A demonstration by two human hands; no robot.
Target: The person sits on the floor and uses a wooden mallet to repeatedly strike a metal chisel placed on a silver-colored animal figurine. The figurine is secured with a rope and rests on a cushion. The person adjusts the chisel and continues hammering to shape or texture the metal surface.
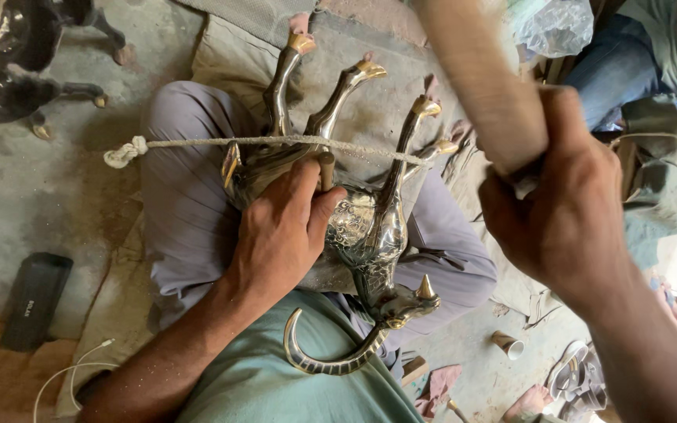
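Note:
A shiny metal animal figure with engraved sides lies upside down on my lap, its gold-tipped legs pointing away and its curved horn near my belly. A rope runs across its legs. My left hand rests on the figure's body and grips a short punch held against the metal. Raised close to the camera at the right, my right hand is shut on the end of a thick wooden mallet.
I sit cross-legged on a cushion on a concrete floor. A black speaker and a white cable lie at the left. A dark metal figure stands top left. Another person sits at the right; a small cup and sandals lie below.

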